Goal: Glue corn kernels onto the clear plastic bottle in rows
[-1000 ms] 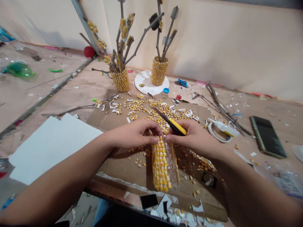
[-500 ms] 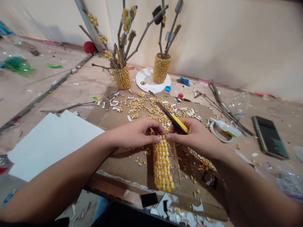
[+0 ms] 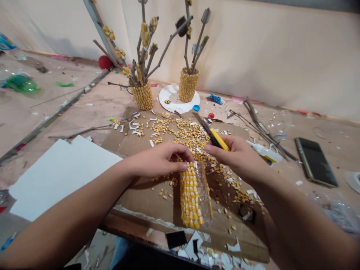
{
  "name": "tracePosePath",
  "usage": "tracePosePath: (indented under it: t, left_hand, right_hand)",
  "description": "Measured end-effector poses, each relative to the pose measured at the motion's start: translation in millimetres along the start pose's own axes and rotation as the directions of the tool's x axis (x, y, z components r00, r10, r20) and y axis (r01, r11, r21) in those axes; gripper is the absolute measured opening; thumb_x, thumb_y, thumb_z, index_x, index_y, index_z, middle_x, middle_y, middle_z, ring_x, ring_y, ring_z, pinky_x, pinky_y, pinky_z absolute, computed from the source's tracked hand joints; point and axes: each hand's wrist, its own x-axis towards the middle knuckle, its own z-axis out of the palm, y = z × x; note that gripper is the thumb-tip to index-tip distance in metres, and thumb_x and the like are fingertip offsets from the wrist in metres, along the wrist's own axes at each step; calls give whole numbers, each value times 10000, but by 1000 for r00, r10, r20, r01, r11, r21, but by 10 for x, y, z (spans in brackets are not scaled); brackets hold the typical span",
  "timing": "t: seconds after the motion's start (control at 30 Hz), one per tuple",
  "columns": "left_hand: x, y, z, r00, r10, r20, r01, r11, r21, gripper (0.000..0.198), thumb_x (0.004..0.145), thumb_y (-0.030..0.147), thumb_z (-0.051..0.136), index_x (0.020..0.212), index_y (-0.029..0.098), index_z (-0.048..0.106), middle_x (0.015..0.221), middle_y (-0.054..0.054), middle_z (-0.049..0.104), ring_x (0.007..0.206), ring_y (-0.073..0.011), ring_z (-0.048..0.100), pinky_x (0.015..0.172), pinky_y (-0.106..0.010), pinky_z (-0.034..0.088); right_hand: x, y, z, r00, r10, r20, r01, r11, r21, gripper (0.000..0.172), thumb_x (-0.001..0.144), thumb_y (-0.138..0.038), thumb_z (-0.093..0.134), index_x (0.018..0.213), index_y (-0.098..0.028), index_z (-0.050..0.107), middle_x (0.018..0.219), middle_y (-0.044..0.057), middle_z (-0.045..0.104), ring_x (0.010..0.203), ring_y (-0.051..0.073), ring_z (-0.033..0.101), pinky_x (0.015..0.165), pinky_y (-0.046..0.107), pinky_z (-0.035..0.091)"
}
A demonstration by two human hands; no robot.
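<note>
Corn-kernel-covered plastic cylinder [image 3: 191, 198]: positioned in front of you, over the near part of the cardboard sheet [image 3: 140, 204]. Its long axis runs from your fingers back toward your body, the far end at your left fingertips and the near end close to the sheet's front edge. Whether the near end touches the cardboard cannot be told.

Your left hand [image 3: 165, 159] is the nearer of the two, and in contact: thumb and fingers are brought together at the far rim, on its left side, thumb toward you and fingers curled beyond, gripping the wall between them. From these fingers the body of the cylinder extends toward you and slightly right. Rows of kernels cover its left face; along the right face runs a bare strip of transparent plastic [image 3: 203, 191], turned toward your right arm.

Your right hand [image 3: 233, 150] stands just beyond the far rim and to the right, apart from the cylinder. Its fingers are closed around the yellow-and-black utility knife [image 3: 218, 138], with the blade pointing away from you and left, over loose corn kernels [image 3: 184, 129], so the cylinder lies nearer to you than this hand and to its left.
</note>
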Motion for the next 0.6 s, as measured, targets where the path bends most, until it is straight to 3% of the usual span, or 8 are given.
tracePosePath:
  t: [0.1,0.2,0.3,0.43,0.6]
  left_hand:
    - [3,-11,-18,1000,1,12,-1,1000,-5,166,950,254,676,1093,180,716,1113,-51,770,1031,-196,694,954,-346,525]
    - [8,-8,-40,999,-7,35,7,1000,-4,168,954,269,676,1085,174,720,1099,-57,770,1009,-194,693,933,-344,530]
    - [6,-2,-52,999,-25,34,25,1000,7,178,954,297,684,1074,172,723,1087,-60,772,1004,-203,695,925,-346,532]
    - [3,-14,-47,998,-52,44,52,999,-11,202,952,301,688,1097,166,726,1116,-68,777,1026,-208,700,946,-350,533]
    - [16,-31,-24,997,-57,54,60,997,-54,180,953,293,675,1066,163,726,1066,-61,774,976,-195,697,898,-332,539]
  right_hand:
    - [-14,-26,-103,994,-55,-96,44,993,-109,414,898,-593,689,779,-220,552,656,-64,366,577,116,325,536,282,266]
    - [-68,-73,-185,978,-170,-118,129,947,-294,355,976,-572,616,916,-222,595,713,-34,489,623,141,440,573,285,336]
    - [-157,-138,-291,970,-244,-6,207,836,-509,323,1023,-545,560,1049,-231,629,812,12,650,708,176,573,640,303,409]
    - [-294,-204,-494,955,-215,203,296,692,-659,319,1022,-546,571,1030,-252,695,815,23,722,679,184,625,628,311,421]
    - [-440,-214,-628,936,-274,221,344,571,-745,250,974,-498,650,1030,-272,740,831,39,752,682,206,657,625,328,434]
